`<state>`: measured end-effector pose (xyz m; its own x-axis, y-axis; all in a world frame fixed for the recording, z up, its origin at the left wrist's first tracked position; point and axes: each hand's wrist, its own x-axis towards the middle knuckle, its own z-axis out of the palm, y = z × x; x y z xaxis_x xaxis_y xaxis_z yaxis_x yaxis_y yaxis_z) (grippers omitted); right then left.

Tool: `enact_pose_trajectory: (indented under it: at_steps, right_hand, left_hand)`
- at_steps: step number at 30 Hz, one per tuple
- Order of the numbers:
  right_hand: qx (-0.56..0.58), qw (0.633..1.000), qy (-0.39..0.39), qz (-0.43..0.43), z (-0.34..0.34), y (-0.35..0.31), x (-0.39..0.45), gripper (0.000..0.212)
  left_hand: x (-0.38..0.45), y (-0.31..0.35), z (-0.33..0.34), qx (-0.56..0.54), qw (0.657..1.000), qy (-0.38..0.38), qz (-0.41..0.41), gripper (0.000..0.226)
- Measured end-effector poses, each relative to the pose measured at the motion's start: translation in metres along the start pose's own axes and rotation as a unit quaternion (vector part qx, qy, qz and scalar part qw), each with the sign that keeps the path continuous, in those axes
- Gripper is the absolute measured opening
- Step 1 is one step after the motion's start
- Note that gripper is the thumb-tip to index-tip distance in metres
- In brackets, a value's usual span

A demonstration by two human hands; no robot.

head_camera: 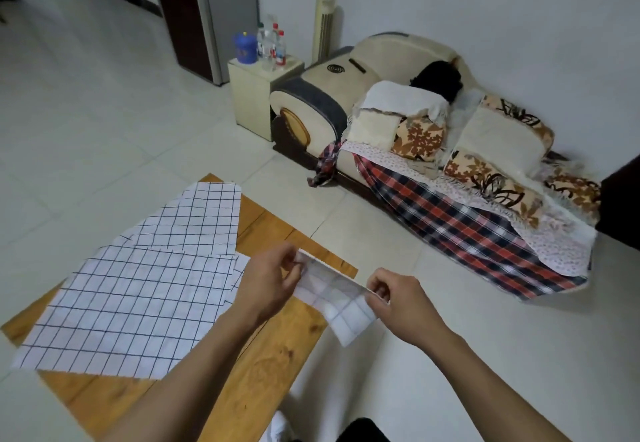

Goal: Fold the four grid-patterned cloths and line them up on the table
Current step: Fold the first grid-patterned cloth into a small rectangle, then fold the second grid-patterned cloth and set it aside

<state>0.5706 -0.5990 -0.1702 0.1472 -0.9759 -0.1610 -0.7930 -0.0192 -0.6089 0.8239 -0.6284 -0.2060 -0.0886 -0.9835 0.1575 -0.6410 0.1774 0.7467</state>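
Note:
A small folded grid-patterned cloth (337,298) hangs in the air over the right edge of the wooden table (263,369). My left hand (268,286) pinches its upper left corner and my right hand (398,303) pinches its right corner, so the cloth is stretched between them. Flat on the table to the left lie more white cloths with dark grid lines: a large one (128,306) near me, and another (204,220) at the far end, partly under it. A further layer's edge shows between them.
A sofa (433,151) with plaid and floral covers stands on the tiled floor to the right. Beside it a small cabinet (252,99) holds bottles and a blue jug. A fridge (204,9) stands further back. Pale floor tiles surround the table.

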Motion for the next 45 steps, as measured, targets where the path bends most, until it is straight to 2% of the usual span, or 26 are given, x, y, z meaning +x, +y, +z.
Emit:
enact_pose_trajectory:
  at_steps: [5, 8, 15, 24, 27, 30, 32, 37, 45]
  right_hand:
    - [0.016, 1.000, -0.016, -0.021, 0.017, -0.001, 0.047, 0.019]
    - [0.033, 0.998, -0.039, -0.022, 0.025, 0.006, 0.077, 0.013]
    - [0.035, 0.994, -0.096, -0.027, 0.045, 0.056, 0.153, 0.018]
    - [0.028, 0.977, -0.210, 0.009, 0.098, 0.138, 0.235, 0.025]
    - [0.042, 0.965, -0.256, 0.039, 0.108, 0.157, 0.244, 0.011]
    - [0.029, 0.954, -0.294, 0.052, 0.093, 0.163, 0.249, 0.044]
    - [0.016, 0.955, -0.292, 0.049, 0.082, 0.163, 0.260, 0.047]
    - [-0.003, 0.967, -0.254, 0.022, 0.062, 0.156, 0.291, 0.038]
    - [-0.038, 0.964, -0.245, -0.092, 0.053, 0.091, 0.291, 0.032]
  left_hand:
    - [0.038, 0.002, 0.010, 0.006, 1.000, -0.009, 0.015, 0.009]
    - [0.059, 0.002, 0.019, 0.015, 1.000, -0.022, 0.010, 0.008]
    - [0.111, -0.027, 0.061, 0.072, 0.995, -0.043, -0.061, 0.003]
    - [0.172, -0.083, 0.162, 0.175, 0.962, -0.140, -0.158, 0.010]
    - [0.187, -0.104, 0.180, 0.209, 0.939, -0.195, -0.194, 0.015]
    - [0.198, -0.115, 0.177, 0.245, 0.915, -0.220, -0.233, 0.039]
    - [0.205, -0.116, 0.169, 0.264, 0.906, -0.214, -0.252, 0.043]
    - [0.204, -0.103, 0.138, 0.259, 0.919, -0.153, -0.254, 0.035]
    - [0.126, -0.067, 0.063, 0.210, 0.926, -0.028, -0.312, 0.035]
